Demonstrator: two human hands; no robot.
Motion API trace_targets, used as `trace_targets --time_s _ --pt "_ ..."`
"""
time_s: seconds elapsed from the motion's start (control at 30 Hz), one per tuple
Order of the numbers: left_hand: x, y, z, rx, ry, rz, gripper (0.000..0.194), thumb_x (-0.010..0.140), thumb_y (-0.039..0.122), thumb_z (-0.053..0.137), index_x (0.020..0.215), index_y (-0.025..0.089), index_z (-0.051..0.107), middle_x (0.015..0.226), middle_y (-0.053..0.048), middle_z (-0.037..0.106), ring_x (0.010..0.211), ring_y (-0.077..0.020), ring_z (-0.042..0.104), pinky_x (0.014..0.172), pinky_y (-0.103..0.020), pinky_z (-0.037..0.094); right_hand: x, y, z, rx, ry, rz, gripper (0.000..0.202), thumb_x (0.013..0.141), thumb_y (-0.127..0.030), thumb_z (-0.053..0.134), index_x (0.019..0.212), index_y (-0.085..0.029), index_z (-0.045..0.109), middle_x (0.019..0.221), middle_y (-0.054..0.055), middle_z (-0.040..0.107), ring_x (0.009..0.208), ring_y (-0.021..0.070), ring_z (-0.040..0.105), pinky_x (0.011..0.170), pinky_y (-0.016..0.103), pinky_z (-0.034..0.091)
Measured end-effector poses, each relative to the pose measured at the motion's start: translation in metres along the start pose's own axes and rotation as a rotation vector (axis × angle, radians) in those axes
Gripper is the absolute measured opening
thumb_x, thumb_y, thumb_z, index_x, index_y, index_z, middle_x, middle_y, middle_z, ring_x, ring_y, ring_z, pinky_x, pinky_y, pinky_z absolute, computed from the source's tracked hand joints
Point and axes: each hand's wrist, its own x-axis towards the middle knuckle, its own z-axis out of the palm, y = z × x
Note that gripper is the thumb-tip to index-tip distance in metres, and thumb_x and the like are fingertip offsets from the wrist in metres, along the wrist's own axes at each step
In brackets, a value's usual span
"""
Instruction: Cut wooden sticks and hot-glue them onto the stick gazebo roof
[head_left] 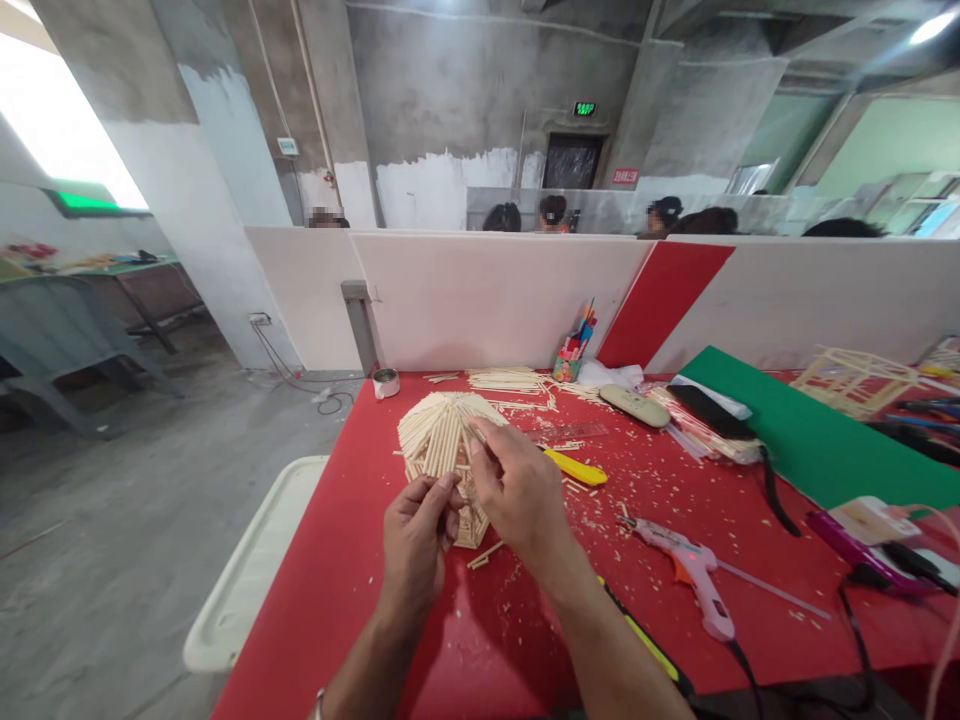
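Note:
A small model of pale wooden sticks (450,425), with a cone-shaped roof of sticks laid side by side, stands on the red table in front of me. My left hand (421,525) is at the roof's lower front edge, thumb and fingertips pinched together. Whatever lies between those fingertips is too small to make out. My right hand (521,490) reaches the roof's right side with thumb and forefinger closed; the fingertips hide what they grip. Below the roof, a lattice of sticks shows between my hands. A few loose short sticks (484,557) lie by the model's base.
Right of my hands lie a yellow cutter (576,467), a clear ruler (570,432) and a pink glue gun (694,570) with its cord. Behind are stick piles (506,380), a pen cup (568,362) and a round tin (386,383). A green board (825,430) lies at right.

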Motion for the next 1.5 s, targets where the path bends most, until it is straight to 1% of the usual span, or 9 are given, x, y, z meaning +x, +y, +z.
trace_targets --time_s 0.07,0.17,0.33,0.57,0.9,1.03,1.17,1.4,1.5 --pt "0.000 0.000 0.001 0.009 0.007 -0.002 0.024 0.061 0.032 0.077 0.062 0.013 0.062 0.052 0.002 0.059 0.035 -0.0034 0.041 0.035 -0.016 0.027 -0.004 0.002 -0.001 -0.042 0.040 0.011 0.029 0.090 -0.026 0.043 0.111 -0.021 0.063 0.095 0.006 0.068 0.083 0.0162 0.061 0.074 0.025 0.043" --pt "0.000 0.000 0.002 0.010 0.016 -0.013 0.024 0.060 0.032 0.078 0.063 0.013 0.063 0.052 0.002 0.059 0.035 -0.0036 0.041 0.035 -0.016 0.027 -0.008 0.005 -0.005 -0.087 0.083 0.044 0.024 0.090 -0.029 0.045 0.090 -0.020 0.067 0.081 0.004 0.066 0.071 0.0143 0.058 0.067 0.024 0.040" --pt "-0.002 0.000 0.002 0.001 0.007 -0.024 0.022 0.063 0.031 0.075 0.069 0.012 0.066 0.052 0.001 0.060 0.036 -0.0040 0.043 0.037 -0.016 0.029 -0.015 0.013 -0.009 -0.134 0.044 0.116 0.032 0.089 -0.039 0.048 0.064 -0.020 0.059 0.064 0.000 0.059 0.061 0.0132 0.053 0.060 0.025 0.033" --pt "-0.007 -0.003 -0.004 0.007 -0.021 -0.033 0.018 0.065 0.026 0.071 0.074 0.011 0.068 0.055 0.001 0.060 0.037 -0.0044 0.044 0.038 -0.016 0.029 -0.027 0.021 -0.011 0.012 0.009 0.185 0.018 0.087 -0.031 0.050 0.080 -0.021 0.063 0.074 0.000 0.064 0.067 0.0135 0.057 0.063 0.023 0.037" --pt "-0.019 -0.001 -0.003 0.114 0.013 -0.034 0.021 0.064 0.029 0.071 0.076 0.012 0.068 0.054 0.002 0.059 0.036 -0.0042 0.042 0.034 -0.016 0.024 -0.041 0.026 -0.017 0.078 -0.041 0.171 0.025 0.089 -0.033 0.045 0.083 -0.021 0.066 0.078 0.002 0.067 0.072 0.0140 0.060 0.066 0.023 0.040" --pt "-0.026 -0.007 0.000 0.211 0.017 -0.051 0.026 0.063 0.037 0.074 0.064 0.013 0.065 0.045 0.004 0.054 0.032 -0.0031 0.036 0.032 -0.015 0.021 -0.048 0.028 -0.021 0.033 -0.051 0.154 0.026 0.089 -0.036 0.047 0.074 -0.021 0.063 0.069 0.000 0.064 0.063 0.0127 0.056 0.060 0.024 0.036" --pt "-0.035 -0.016 0.001 0.281 0.010 -0.096 0.034 0.061 0.042 0.076 0.052 0.014 0.059 0.039 0.004 0.049 0.033 -0.0037 0.037 0.034 -0.015 0.025 -0.059 0.029 -0.025 0.012 -0.105 0.176 0.031 0.088 -0.039 0.049 0.064 -0.021 0.057 0.062 -0.002 0.060 0.057 0.0117 0.052 0.056 0.024 0.032" --pt "-0.040 -0.023 -0.005 0.344 0.040 0.052 0.027 0.063 0.038 0.077 0.069 0.014 0.067 0.045 0.006 0.047 0.040 -0.0051 0.037 0.039 -0.017 0.027 -0.073 0.030 -0.032 0.104 -0.151 0.130 0.023 0.091 -0.032 0.046 0.080 -0.022 0.064 0.076 0.001 0.066 0.074 0.0134 0.060 0.068 0.022 0.038" --pt "-0.041 -0.026 -0.009 0.415 0.013 0.056 0.028 0.063 0.039 0.076 0.064 0.013 0.067 0.046 0.004 0.050 0.042 -0.0067 0.040 0.042 -0.018 0.031 -0.080 0.031 -0.033 0.046 -0.187 0.167 0.018 0.089 -0.028 0.049 0.082 -0.023 0.065 0.078 0.000 0.067 0.073 0.0139 0.061 0.065 0.023 0.038"
